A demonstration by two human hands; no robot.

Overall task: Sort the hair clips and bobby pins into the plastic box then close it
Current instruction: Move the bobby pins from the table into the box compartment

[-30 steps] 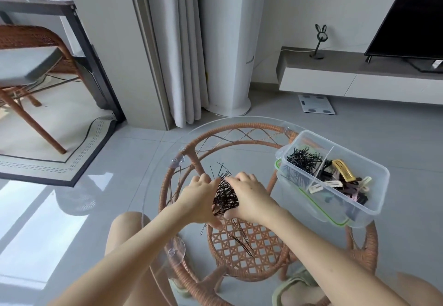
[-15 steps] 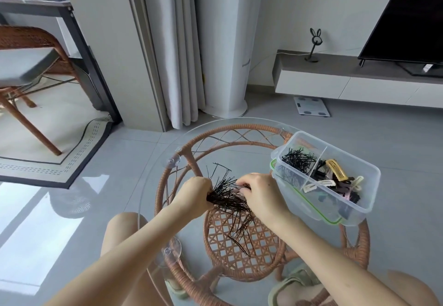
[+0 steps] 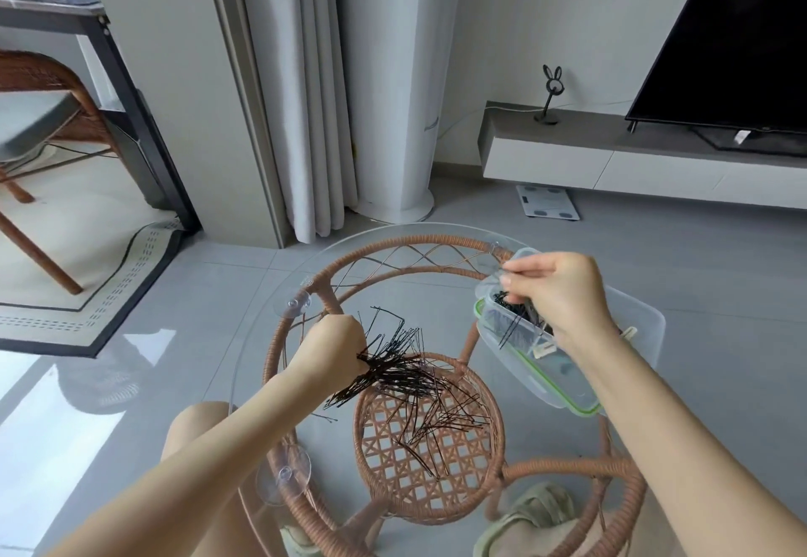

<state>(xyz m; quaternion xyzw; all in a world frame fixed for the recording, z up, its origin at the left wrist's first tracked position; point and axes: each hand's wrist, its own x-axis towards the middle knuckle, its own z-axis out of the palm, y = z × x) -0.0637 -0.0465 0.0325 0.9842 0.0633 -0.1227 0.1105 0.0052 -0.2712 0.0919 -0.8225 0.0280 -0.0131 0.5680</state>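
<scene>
At the far left a rattan chair [image 3: 39, 89] stands by a dark desk [image 3: 65, 15], with a bordered rug [image 3: 109, 294] on the grey floor beneath them. Nearer the middle, the left hand [image 3: 332, 349] is closed in a fist around a thick bunch of black bobby pins [image 3: 393, 364], which fan out to the right above the round glass tabletop [image 3: 262, 338]; more loose pins [image 3: 441, 425] lie scattered on the glass over the woven rattan shelf [image 3: 419, 460] below. To the right, the plastic box [image 3: 567, 382] sits open at the table's right edge, its green-rimmed lid seated under it. The right hand [image 3: 563, 294] hovers over the box's near-left compartment, fingertips pinched together on what looks like a few pins, though blur makes the count unclear. A pale hair clip [image 3: 541, 349] shows inside the box beside the wrist.
</scene>
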